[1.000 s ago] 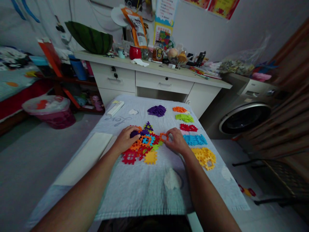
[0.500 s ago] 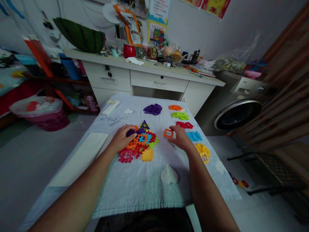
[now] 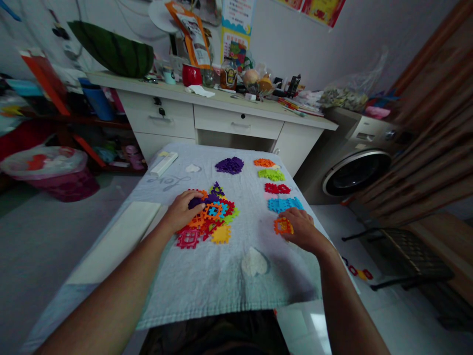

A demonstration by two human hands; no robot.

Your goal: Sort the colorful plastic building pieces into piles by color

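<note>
A mixed pile of colourful square plastic tiles (image 3: 209, 217) lies in the middle of a pale cloth-covered table (image 3: 207, 276). My left hand (image 3: 182, 211) rests on the pile's left side, fingers curled over a purple tile. My right hand (image 3: 301, 228) is at the right edge of the table, pinching an orange tile (image 3: 283, 226); it covers the yellow pile there. Sorted piles lie beyond: purple (image 3: 229, 164), orange (image 3: 263, 162), green (image 3: 271, 174), red (image 3: 277, 188) and blue (image 3: 284, 204).
A white heart patch (image 3: 253, 262) marks the cloth near me. A white box (image 3: 164, 163) lies at the far left corner. Behind stand a cluttered white desk (image 3: 207, 106), a washing machine (image 3: 354, 162), a pink bin (image 3: 48, 170) and a dark chair (image 3: 410, 256).
My right hand has carried the orange tile from beside the mixed pile rightward and toward me, over the yellow pile. My left hand has stayed on the mixed pile.
</note>
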